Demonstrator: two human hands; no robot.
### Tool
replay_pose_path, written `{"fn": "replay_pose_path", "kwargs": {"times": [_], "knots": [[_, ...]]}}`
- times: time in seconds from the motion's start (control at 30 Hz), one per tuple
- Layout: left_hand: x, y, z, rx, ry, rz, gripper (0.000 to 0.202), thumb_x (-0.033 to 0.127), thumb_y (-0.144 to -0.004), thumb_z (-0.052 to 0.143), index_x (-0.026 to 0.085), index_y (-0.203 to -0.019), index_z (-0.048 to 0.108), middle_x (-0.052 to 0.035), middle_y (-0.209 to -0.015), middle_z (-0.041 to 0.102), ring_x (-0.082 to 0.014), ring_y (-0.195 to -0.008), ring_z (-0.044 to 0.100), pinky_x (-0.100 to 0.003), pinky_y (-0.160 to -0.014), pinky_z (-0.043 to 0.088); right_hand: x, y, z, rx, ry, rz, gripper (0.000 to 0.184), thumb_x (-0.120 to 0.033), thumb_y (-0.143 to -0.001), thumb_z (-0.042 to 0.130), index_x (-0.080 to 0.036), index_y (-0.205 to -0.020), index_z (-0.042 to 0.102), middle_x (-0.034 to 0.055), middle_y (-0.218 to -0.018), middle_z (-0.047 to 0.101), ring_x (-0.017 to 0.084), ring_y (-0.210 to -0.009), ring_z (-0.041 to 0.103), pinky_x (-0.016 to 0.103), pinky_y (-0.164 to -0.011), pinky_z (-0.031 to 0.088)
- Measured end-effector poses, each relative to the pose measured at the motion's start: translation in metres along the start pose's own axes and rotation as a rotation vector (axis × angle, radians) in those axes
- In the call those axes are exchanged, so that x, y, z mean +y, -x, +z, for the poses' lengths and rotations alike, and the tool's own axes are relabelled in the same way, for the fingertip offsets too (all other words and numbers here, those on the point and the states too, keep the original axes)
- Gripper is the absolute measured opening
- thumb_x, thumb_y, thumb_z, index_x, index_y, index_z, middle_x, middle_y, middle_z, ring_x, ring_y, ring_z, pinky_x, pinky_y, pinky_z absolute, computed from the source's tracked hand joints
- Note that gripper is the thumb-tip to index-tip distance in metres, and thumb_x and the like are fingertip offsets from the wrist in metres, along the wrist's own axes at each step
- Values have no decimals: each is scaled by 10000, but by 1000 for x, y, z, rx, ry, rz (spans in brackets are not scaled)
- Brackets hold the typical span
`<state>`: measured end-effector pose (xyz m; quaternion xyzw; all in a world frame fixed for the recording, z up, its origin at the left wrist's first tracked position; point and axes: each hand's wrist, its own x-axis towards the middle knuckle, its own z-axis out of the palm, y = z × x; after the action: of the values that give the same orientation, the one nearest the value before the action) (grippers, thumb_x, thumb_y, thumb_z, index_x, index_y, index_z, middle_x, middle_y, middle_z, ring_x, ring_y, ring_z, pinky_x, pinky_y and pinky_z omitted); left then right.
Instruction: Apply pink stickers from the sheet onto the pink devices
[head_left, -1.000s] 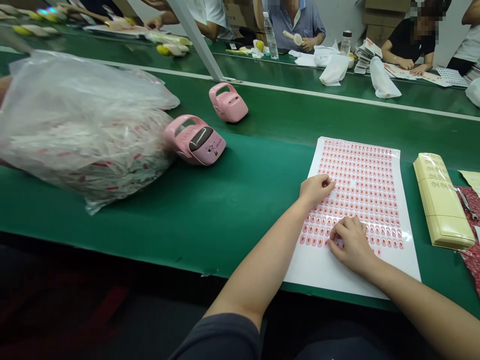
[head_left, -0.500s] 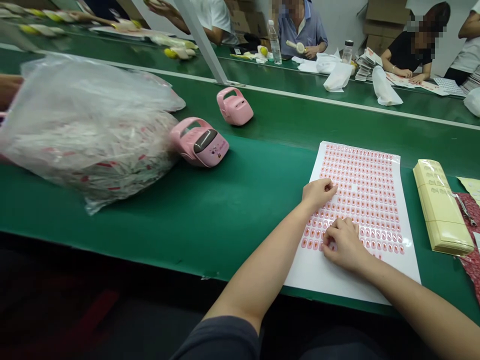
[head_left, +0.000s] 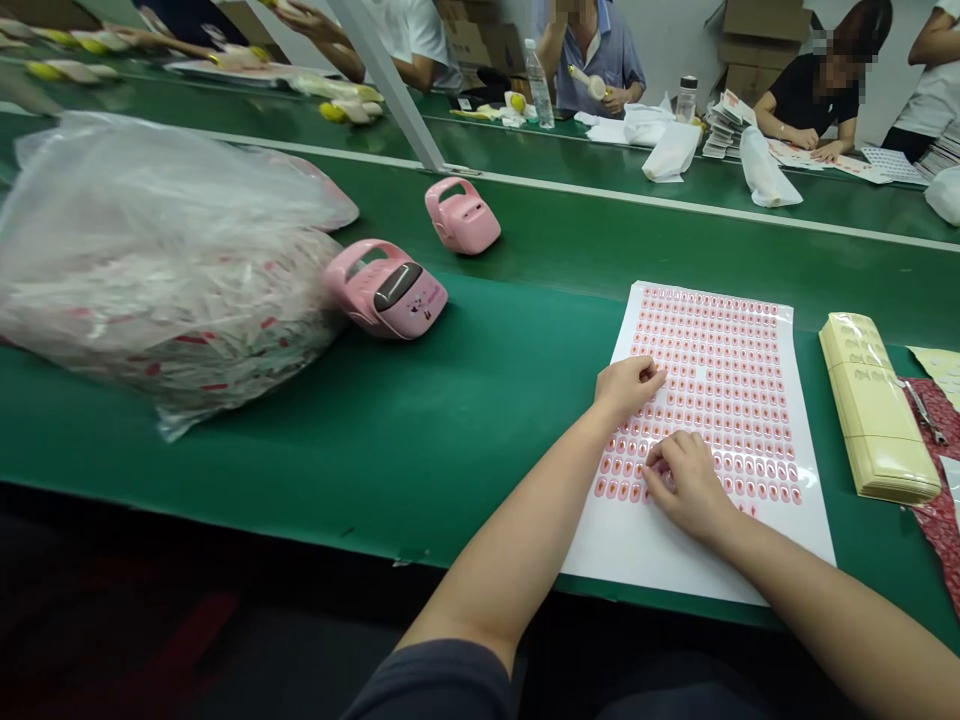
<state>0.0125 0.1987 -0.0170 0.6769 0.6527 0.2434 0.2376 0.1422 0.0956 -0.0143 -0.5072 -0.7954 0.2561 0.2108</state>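
A white sheet (head_left: 739, 400) covered with rows of small red stickers lies on the green belt (head_left: 450, 400) in front of me. My left hand (head_left: 626, 385) rests on the sheet's left side, fingers curled and pressing down. My right hand (head_left: 686, 485) sits lower on the sheet, fingertips pinched together at a sticker in the bottom rows. Whether a sticker is between them I cannot make out. Two pink handheld devices lie on the belt, one near (head_left: 386, 288) and one farther back (head_left: 461, 215).
A big clear plastic bag (head_left: 157, 260) full of small packets fills the left of the belt. A stack of cream sheets (head_left: 874, 405) lies right of the sticker sheet, tweezers (head_left: 919, 410) beside it. Other people work at a far table with bottles and bags.
My right hand has crept a little to the left along the lower sticker rows. The left hand stays pressed on the sheet. The two pink devices keep their place beside the bag.
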Motion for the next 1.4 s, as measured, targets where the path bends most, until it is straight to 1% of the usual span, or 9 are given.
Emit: {"fn": "replay_pose_path", "kwargs": {"times": [0.13, 0.2, 0.37, 0.53, 0.73, 0.9, 1.1, 1.27, 1.4], "knots": [[-1, 0, -2, -2, -13, 0, 253, 391, -742, 468, 204, -574, 491, 37, -573, 540, -125, -577, 468, -245, -546, 287, -8, 2, 7, 5, 137, -28, 486, -364, -699, 639, -174, -1130, 522, 129, -1205, 519, 303, -1125, 406, 470, -937, 303], [-1, 1, -3, -2, -18, 3, 249, 385, -734, 466, 203, -565, 485, 33, -573, 545, -127, -575, 471, -244, -545, 287, -10, 1, 11, -20, 209, -12, 579, -391, -707, 637, -169, -1216, 476, 148, -1314, 447, 330, -1227, 331, 504, -987, 247], [0, 1, -9, 5, -16, 15, 236, 365, -712, 462, 206, -538, 467, 32, -556, 550, -131, -568, 484, -241, -539, 294, -14, -5, 14, -60, 241, 30, 525, -398, -821, 505, -165, -1285, 434, 136, -1375, 402, 310, -1281, 308, 508, -1029, 222], [0, 1, -13, 3, -2, 20, 247, 380, -706, 432, 212, -526, 450, 38, -526, 546, -130, -545, 487, -237, -531, 305, -21, -7, 8, -137, 197, 3, 638, -509, -803, 478, -150, -1323, 387, 137, -1399, 367, 323, -1300, 279, 547, -1043, 204], [-2, 0, -14, 16, 18, 17, 270, 422, -686, 415, 218, -510, 425, 40, -496, 506, -135, -524, 471, -244, -523, 305, -26, -11, 6, -98, 157, 57, 523, -448, -874, 373, -161, -1310, 397, 131, -1387, 389, 289, -1294, 303, 533, -1046, 217], [-5, 0, -13, 27, 43, 22, 271, 434, -677, 405, 218, -515, 419, 37, -499, 497, -137, -530, 469, -249, -537, 322, -23, -10, 5, -145, 156, -13, 715, -524, -785, 490, -140, -1359, 308, 158, -1418, 323, 319, -1314, 251, 565, -1039, 191], [-6, 6, -11, 39, 56, 33, 251, 410, -684, 424, 213, -529, 431, 45, -510, 494, -126, -539, 466, -240, -558, 342, -19, -10, 14, -41, 183, 20, 525, -353, -832, 490, -178, -1317, 395, 124, -1349, 444, 286, -1262, 360, 515, -1019, 265], [-5, 8, -8, 56, 59, 17, 237, 369, -693, 451, 207, -521, 438, 48, -513, 497, -121, -541, 464, -240, -558, 342, -14, -8, 19, -72, 206, -36, 732, -465, -720, 606, -147, -1337, 374, 149, -1377, 397, 336, -1274, 328, 536, -1022, 242], [-6, 9, -6, 63, 68, 11, 232, 347, -700, 469, 201, -520, 453, 50, -521, 502, -117, -549, 463, -239, -568, 350, -13, -7, 20, -62, 218, -4, 543, -351, -823, 495, -171, -1326, 397, 127, -1360, 428, 306, -1268, 349, 521, -1018, 246]]}}
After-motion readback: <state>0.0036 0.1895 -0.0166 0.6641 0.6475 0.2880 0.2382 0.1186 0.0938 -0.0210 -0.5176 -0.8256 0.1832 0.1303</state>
